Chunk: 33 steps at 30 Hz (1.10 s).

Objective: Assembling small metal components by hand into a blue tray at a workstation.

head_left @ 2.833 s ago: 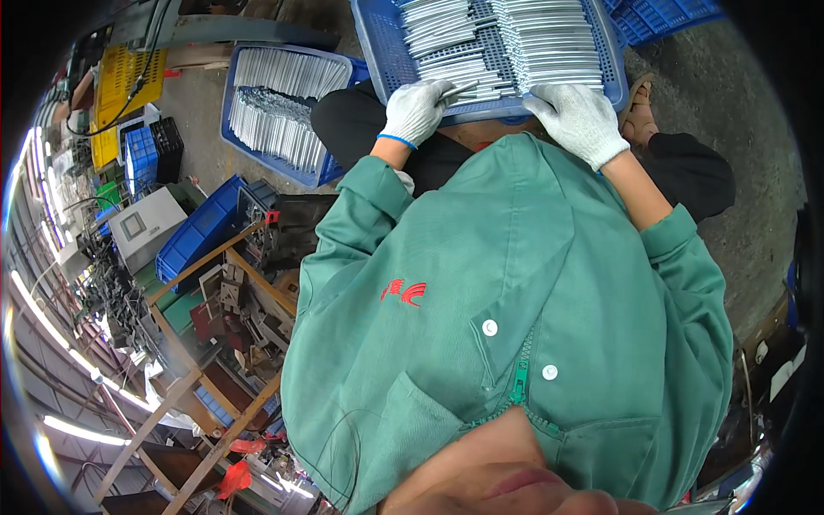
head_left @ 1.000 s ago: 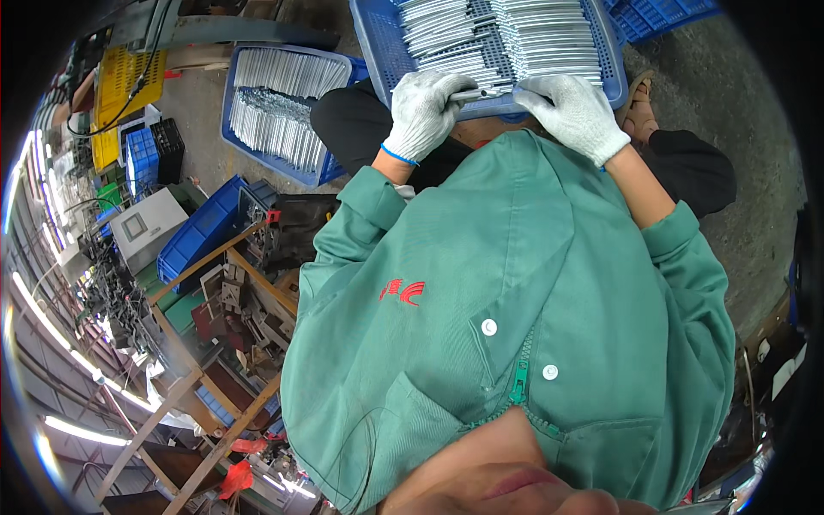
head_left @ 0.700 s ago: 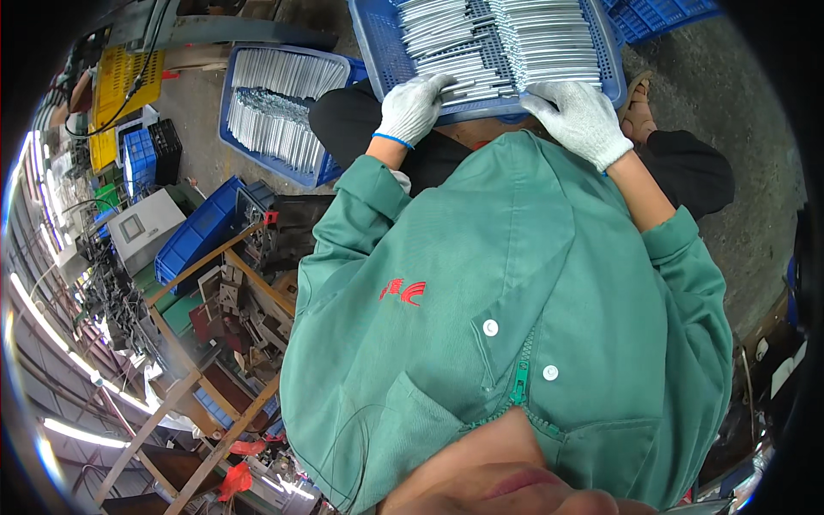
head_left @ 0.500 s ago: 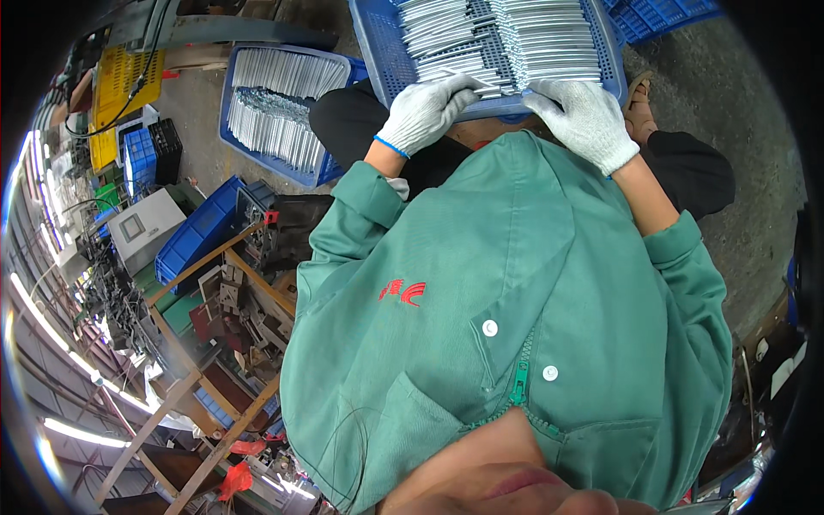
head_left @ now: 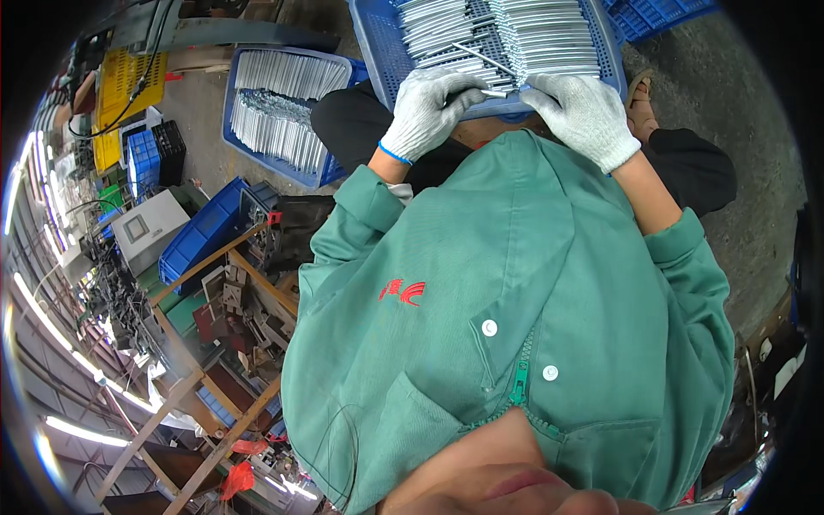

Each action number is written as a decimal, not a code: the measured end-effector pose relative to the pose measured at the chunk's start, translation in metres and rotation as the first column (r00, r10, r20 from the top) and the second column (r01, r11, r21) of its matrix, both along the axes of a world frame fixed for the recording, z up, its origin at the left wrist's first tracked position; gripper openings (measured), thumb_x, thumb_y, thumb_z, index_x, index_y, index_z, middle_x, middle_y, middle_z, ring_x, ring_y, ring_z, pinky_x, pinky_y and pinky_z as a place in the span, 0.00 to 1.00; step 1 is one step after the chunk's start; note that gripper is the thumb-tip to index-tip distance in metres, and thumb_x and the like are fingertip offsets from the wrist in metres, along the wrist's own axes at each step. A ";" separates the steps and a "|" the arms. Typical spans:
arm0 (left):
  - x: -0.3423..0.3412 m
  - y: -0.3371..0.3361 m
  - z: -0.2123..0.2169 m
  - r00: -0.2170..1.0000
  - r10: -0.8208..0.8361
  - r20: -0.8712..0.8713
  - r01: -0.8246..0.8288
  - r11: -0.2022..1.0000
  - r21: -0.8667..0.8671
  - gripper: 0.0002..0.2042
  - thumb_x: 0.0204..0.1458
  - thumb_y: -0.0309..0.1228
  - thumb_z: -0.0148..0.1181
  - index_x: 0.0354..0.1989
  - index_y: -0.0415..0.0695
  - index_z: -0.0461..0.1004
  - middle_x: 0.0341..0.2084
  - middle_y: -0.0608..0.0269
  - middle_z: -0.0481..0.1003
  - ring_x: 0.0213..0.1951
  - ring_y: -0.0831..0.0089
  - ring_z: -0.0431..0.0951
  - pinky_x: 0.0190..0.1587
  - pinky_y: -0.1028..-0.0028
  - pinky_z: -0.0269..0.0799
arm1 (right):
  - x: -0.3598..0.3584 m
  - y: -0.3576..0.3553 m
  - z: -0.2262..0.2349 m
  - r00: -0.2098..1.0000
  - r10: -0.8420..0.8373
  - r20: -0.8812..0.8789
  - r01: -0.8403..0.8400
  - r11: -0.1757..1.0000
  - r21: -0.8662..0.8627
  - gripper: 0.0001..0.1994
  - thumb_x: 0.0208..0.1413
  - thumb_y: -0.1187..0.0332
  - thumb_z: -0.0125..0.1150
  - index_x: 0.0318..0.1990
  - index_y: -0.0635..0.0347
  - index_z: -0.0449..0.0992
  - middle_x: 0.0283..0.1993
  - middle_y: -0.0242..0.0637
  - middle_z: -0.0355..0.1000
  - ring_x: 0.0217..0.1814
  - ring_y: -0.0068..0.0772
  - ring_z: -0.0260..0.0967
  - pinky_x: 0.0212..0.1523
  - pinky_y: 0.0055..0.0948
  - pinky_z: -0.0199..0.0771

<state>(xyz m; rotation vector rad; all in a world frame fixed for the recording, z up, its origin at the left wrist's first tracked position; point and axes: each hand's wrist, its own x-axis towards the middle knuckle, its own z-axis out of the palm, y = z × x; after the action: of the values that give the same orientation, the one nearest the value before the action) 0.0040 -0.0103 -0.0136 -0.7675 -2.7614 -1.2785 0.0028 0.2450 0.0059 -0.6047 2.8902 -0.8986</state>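
At the near rim of a blue plastic crate, both my hands work in white knit gloves. My left hand is closed, a short silvery metal rod sticking out between thumb and fingers toward the right. Close by on the right, my right hand is curled with its fingertips together at the rim; whatever they hold is hidden. Rows of similar metal rods fill the crate in two stacks, their threaded-looking ends meeting in the middle. One loose rod lies slantwise over the left stack.
Another blue crate full of rods stands on the floor to the left, beside my knee. A further blue crate is at the far right. Wooden framing, a grey control box and a tilted blue bin stand at the left.
A loose rod now lies slantwise across the left stack. My left hand has shifted slightly right and nearer, with a rod end showing past its fingers. The right hand has barely moved.
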 end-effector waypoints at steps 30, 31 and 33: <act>0.001 0.000 -0.020 0.925 0.141 -0.353 -0.176 0.982 -0.067 0.09 0.49 0.31 0.73 0.39 0.49 0.86 0.30 0.69 0.83 0.29 0.69 0.77 0.43 0.71 0.71 | -0.012 -0.004 0.006 0.946 0.062 0.317 -0.022 0.992 -0.128 0.18 0.60 0.51 0.58 0.43 0.52 0.88 0.35 0.40 0.83 0.35 0.48 0.80 0.40 0.42 0.78; -0.002 -0.002 -0.028 0.944 0.135 -0.300 -0.168 0.982 -0.088 0.08 0.49 0.31 0.72 0.39 0.49 0.86 0.30 0.69 0.83 0.30 0.68 0.78 0.43 0.70 0.71 | -0.011 -0.002 0.001 0.952 0.013 0.305 0.018 0.995 -0.100 0.19 0.60 0.51 0.58 0.44 0.53 0.87 0.36 0.41 0.84 0.36 0.49 0.80 0.40 0.42 0.78; -0.009 -0.011 -0.047 0.971 0.131 -0.200 -0.160 0.978 -0.133 0.09 0.50 0.33 0.72 0.39 0.49 0.87 0.30 0.68 0.84 0.31 0.67 0.79 0.43 0.69 0.72 | -0.011 0.000 -0.016 0.960 -0.073 0.271 0.091 0.994 -0.055 0.20 0.60 0.50 0.58 0.46 0.53 0.87 0.38 0.41 0.84 0.37 0.51 0.80 0.41 0.43 0.78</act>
<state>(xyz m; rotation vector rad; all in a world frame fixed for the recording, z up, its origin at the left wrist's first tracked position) -0.0054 -0.0218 -0.0601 -0.6406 -2.7211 -0.9316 -0.0082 0.2451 -0.0106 -0.3369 2.6665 -1.0051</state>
